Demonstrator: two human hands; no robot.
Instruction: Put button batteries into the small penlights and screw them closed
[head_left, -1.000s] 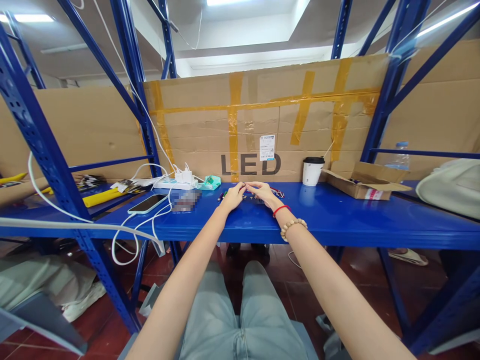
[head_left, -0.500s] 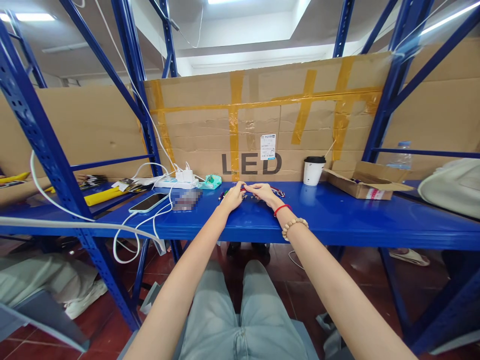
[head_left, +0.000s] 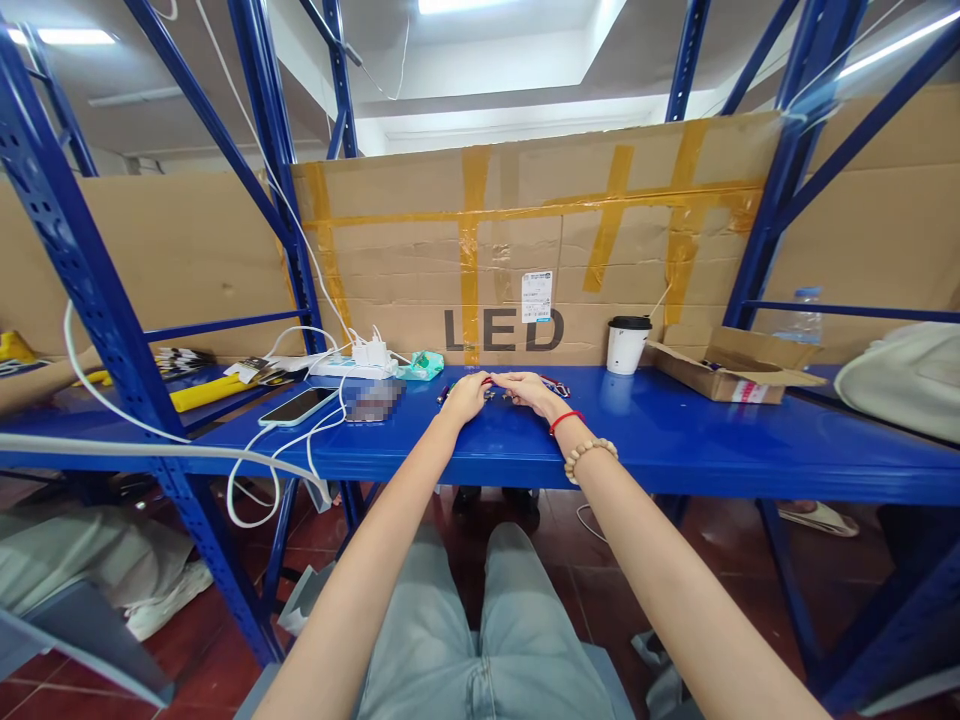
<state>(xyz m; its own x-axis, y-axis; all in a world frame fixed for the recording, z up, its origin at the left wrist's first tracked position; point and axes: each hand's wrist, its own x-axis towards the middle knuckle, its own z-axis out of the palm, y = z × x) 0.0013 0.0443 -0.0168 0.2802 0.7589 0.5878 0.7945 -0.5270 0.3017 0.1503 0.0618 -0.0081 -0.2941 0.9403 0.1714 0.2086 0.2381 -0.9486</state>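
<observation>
Both my hands rest far out on the blue shelf [head_left: 675, 440], fingertips meeting. My left hand [head_left: 465, 398] and my right hand [head_left: 534, 392] pinch a small red item [head_left: 487, 380] between them; it is too small to tell what it is. Several small dark and metal pieces [head_left: 559, 386] lie right behind my right hand. A few pen-like sticks [head_left: 444, 392] lie just left of my left hand. My right wrist wears a red string and a bead bracelet [head_left: 589, 455].
A taped cardboard sheet marked LED [head_left: 502, 330] walls the back. A paper cup [head_left: 626, 343] and an open carton [head_left: 731, 365] stand to the right, and a white bag [head_left: 900, 375] at the far right. A phone [head_left: 296, 407], a power strip [head_left: 352, 365] and white cables [head_left: 255, 470] lie to the left.
My hands have stayed nearly in place, fingertips together. The red item shows between my fingers now; one second ago it was hidden.
</observation>
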